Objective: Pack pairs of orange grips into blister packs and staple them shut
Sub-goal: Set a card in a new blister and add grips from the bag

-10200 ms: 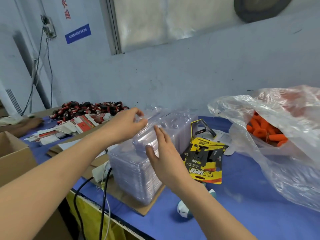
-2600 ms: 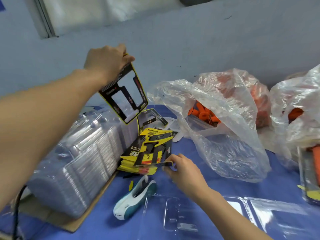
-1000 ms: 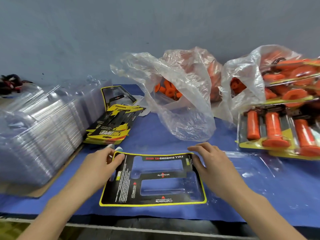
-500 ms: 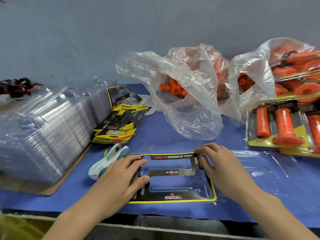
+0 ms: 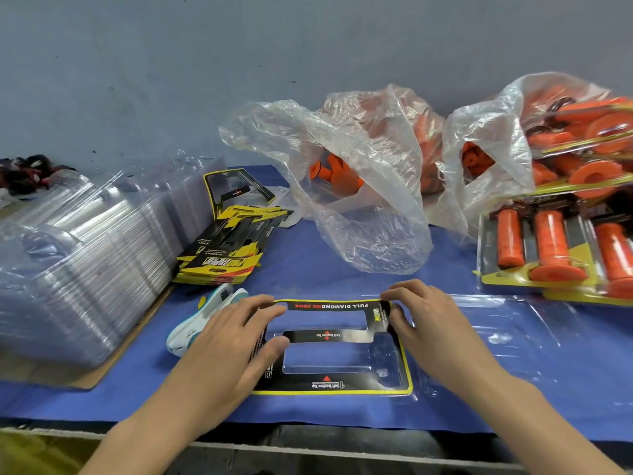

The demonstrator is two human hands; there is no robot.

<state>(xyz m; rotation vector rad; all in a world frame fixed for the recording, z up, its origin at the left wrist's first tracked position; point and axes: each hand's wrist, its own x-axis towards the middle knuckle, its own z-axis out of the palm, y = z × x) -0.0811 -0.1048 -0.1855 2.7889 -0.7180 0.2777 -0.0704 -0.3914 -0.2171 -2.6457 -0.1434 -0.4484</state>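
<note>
The step in hand looks like seating the printed card (image 5: 329, 306) in the open clear blister pack (image 5: 513, 337), near on the blue mat (image 5: 308, 265). The left hand (image 5: 222, 341) lies flat, straight fingers pressing the card's left end; the right hand (image 5: 431, 323) pinches its far right corner. The orange grips (image 5: 334, 169) sit loose in the far plastic bag (image 5: 370, 214). Next, I judge, a pair goes into the two windows, then the stapler (image 5: 205, 313), just left
</note>
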